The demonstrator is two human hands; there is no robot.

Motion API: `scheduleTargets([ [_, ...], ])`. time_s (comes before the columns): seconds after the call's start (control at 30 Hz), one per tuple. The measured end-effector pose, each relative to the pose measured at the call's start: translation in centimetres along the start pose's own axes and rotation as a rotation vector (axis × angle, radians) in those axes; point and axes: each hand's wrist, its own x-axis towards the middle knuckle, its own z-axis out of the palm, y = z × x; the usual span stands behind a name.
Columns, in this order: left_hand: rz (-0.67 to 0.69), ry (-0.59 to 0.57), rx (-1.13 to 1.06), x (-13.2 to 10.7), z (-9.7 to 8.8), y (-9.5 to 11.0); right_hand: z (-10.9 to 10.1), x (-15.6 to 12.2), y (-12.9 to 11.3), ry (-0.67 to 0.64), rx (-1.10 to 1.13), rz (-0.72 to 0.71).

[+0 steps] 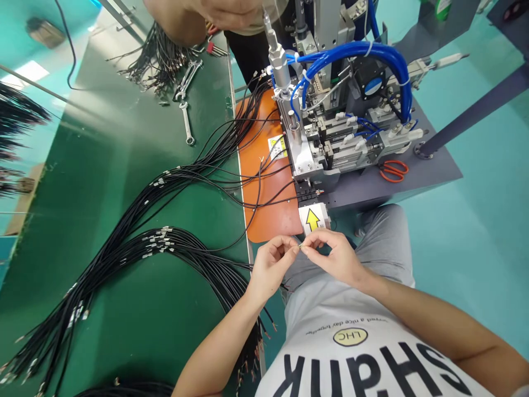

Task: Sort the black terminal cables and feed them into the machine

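Note:
My left hand (273, 263) and my right hand (333, 256) meet in front of my lap, each closed in a pinch. Between the fingertips shows a thin, light-coloured wire end (300, 246); most of it is hidden by the fingers. Just beyond the hands is a white block with a yellow arrow (313, 219), at the near end of the machine (303, 149). An orange mat (268, 220) lies left of the machine, with several black cables (223, 190) running across it.
A bundle of black cables (165, 240) curves over the green table (136, 309) and off its right edge. Wrenches (187, 124) lie farther back. Red-handled scissors (394, 171) rest on the machine base. Another person's hand (227, 12) is at the top.

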Motion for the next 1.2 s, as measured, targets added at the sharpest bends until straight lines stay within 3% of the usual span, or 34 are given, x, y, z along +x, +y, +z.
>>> scheduleTargets([
  [0.17, 0.019, -0.007, 0.001, 0.0, 0.0, 0.1, 0.0, 0.0, 0.1, 0.03, -0.052, -0.027],
  [0.4, 0.097, 0.001, 0.151, -0.3, 0.4, 0.4, -0.1, 0.1, -1.6, 0.064, -0.31, -0.249],
  [0.5, 0.248, 0.043, 0.247, -0.8, 0.7, 0.1, -0.1, -0.2, -2.3, 0.061, -0.383, -0.294],
  [0.63, 0.538, 0.042, 0.43, -1.8, 0.8, -0.4, 0.6, -0.6, -2.4, 0.078, -0.146, -0.117],
  [0.7, 0.616, 0.004, 0.465, -2.2, 0.7, -0.5, 0.9, -0.8, -2.4, 0.05, -0.053, -0.055],
  [0.93, 0.392, -0.017, 0.37, -2.4, -0.1, 0.8, 0.5, -1.4, -2.8, 0.016, -0.166, -0.116],
  [1.03, 0.377, -0.014, 0.345, -2.4, -0.4, 1.0, 0.4, -1.3, -3.0, 0.012, -0.245, -0.167],
  [1.2, 0.411, 0.004, 0.275, -2.5, 0.2, 0.2, 1.0, -1.0, -2.8, -0.122, 0.026, 0.091],
])
